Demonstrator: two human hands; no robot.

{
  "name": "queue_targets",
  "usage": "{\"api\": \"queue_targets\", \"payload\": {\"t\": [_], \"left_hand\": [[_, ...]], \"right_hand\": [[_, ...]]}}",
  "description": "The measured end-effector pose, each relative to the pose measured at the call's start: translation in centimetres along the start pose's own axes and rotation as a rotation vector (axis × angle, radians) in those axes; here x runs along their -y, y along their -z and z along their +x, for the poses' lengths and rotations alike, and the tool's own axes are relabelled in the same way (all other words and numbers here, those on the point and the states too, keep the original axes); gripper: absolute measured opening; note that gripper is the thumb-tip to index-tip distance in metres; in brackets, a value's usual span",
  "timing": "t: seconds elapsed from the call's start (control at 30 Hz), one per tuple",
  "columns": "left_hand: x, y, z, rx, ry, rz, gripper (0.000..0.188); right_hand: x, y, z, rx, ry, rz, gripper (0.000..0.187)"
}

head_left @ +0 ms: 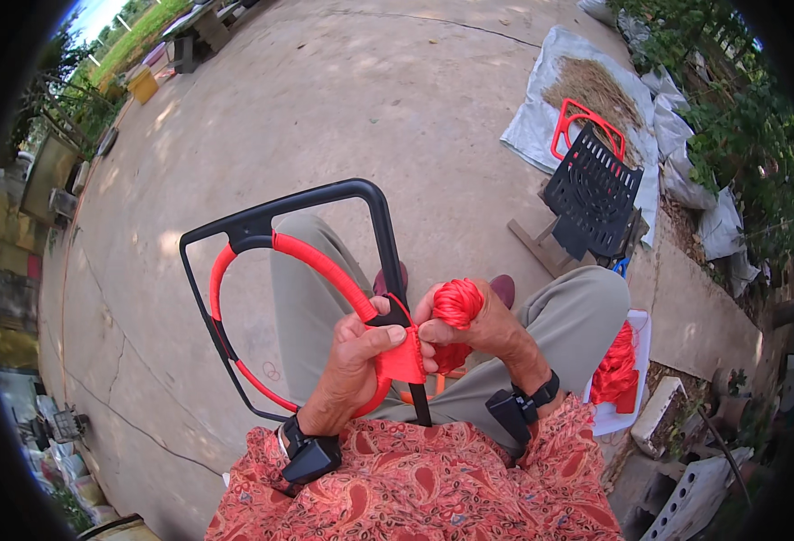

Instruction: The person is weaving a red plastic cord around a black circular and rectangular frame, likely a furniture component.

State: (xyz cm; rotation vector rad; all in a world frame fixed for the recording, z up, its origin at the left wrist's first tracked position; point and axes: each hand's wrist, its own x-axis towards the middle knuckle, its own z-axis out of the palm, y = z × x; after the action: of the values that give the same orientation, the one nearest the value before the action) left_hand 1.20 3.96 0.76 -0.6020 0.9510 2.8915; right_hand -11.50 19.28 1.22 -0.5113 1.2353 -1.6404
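Note:
A black frame (381, 225) with rounded corners stands tilted over my lap. Inside it is a ring (325, 269), mostly wrapped in red strand, with black showing at the joins. My left hand (345, 365) is closed on the frame's right side, thumb pressed on a red wrapped patch (401, 361) where ring and side bar meet. Just right of it, my right hand (498, 332) grips a bundle of red cord (458, 303), its thumb and fingertips against the patch's edge. More red strand shows below that hand, partly hidden by its fingers.
By my right knee, a white tub (633, 417) holds red strand (615, 365). Ahead on the right stands a low seat with a black slotted panel (593, 189). Behind it, a red frame (559, 135) rests on a pale sheet (534, 122). Concrete blocks (658, 415) lie at the right.

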Motion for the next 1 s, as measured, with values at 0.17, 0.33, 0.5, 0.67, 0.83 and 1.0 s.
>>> {"api": "queue_targets", "payload": {"t": [0.17,0.33,0.5,0.67,0.83,1.0], "left_hand": [[0.0,-0.6,-0.1,0.016,0.023,-0.021,0.037],[0.6,-0.4,-0.1,0.072,-0.022,0.007,0.040],[0.8,-0.3,-0.1,0.070,-0.076,0.037,0.040],[0.8,-0.1,0.1,0.060,-0.071,-0.005,0.036],[0.7,-0.3,0.0,0.046,-0.073,0.009,0.035],[0.7,0.0,0.2,0.092,-0.018,0.001,0.033]], "right_hand": [[0.1,0.2,-0.2,0.026,0.045,-0.025,0.014],[-0.4,0.5,-0.1,0.033,0.109,-0.052,0.009],[-0.4,0.4,-0.1,0.016,0.089,-0.006,0.010],[-0.3,0.0,0.1,-0.031,0.069,0.006,0.013],[-0.7,0.1,0.5,-0.059,0.101,-0.048,0.014],[-0.6,0.8,0.2,-0.022,0.117,-0.037,0.016]]}}
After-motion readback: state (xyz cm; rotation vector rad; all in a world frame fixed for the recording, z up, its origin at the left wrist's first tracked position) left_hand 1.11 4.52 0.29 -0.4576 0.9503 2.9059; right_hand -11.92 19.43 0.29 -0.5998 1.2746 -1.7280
